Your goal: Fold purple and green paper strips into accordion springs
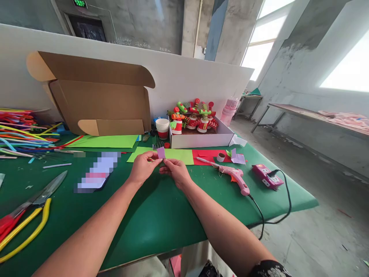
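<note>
A small piece of purple paper (161,152) is held up over the middle of the green table. My left hand (143,166) pinches it by its left side between thumb and fingers. The closed fingertips of my right hand (177,172) grip its lower right corner. Just behind the hands lie strips of green paper (181,156) and red paper (201,158). To the right of my right hand rests a pink glue gun (235,175), beside a small paper ring (220,157) and folded purple paper scraps (238,157).
A white box (201,141) of red and green paper figures stands at the back, with stacked paper cups (162,128) on its left. Scissors (43,196), a phone (98,173) and colourful pipe cleaners (23,134) lie left. A corded pink power block (266,177) sits right.
</note>
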Motion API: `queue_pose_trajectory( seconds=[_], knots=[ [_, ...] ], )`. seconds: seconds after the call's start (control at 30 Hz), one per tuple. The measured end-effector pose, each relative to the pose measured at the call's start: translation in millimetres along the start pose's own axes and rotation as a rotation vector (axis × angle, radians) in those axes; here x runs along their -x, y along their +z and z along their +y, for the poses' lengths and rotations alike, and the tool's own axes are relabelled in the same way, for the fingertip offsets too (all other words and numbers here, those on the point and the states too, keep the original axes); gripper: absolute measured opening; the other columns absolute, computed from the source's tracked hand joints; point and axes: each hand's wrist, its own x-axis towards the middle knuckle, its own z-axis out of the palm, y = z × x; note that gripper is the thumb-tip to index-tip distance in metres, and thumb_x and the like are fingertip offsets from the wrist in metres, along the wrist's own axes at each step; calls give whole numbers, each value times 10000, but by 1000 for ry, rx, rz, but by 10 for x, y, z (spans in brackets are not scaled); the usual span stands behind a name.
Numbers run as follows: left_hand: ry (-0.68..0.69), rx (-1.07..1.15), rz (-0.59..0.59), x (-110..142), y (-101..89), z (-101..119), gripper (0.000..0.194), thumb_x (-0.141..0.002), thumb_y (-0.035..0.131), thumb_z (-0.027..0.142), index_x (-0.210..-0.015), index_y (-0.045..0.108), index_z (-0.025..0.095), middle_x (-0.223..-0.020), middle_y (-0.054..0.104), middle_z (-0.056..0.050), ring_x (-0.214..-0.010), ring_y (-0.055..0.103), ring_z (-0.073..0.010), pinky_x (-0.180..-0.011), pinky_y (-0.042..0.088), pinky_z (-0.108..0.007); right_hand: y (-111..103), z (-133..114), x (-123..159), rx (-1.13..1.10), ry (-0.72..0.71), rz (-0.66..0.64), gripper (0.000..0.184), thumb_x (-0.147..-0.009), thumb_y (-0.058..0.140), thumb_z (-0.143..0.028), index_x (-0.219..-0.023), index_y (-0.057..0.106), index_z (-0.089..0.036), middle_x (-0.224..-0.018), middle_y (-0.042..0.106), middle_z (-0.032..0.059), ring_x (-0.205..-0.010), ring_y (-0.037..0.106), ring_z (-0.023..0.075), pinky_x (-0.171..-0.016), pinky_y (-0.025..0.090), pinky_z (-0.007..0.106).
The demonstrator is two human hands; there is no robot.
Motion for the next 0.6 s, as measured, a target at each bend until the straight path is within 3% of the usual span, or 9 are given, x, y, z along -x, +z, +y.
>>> queue_pose_trajectory(
  seconds=[0.33, 0.6],
  knots=[
    [278, -196, 39, -19, -17, -137, 199, -780, 611, 378, -734, 714, 214, -798, 715, -45, -803, 639, -211, -771, 513, -319, 21, -52, 12, -6, -6, 45, 237, -792, 710, -265, -601, 629, -150, -509, 595, -21, -483, 606, 95, -591, 552, 237],
    [501, -265, -39, -5, -58, -84, 259, -883, 535, 361, -820, 765, 257, -816, 720, -58, -821, 603, -224, -784, 498, -354, -1, -72, 20, -45, -1, 35, 228, -797, 689, -290, -621, 657, -150, -551, 639, 21, -510, 616, 115, -621, 569, 263]
  ],
)
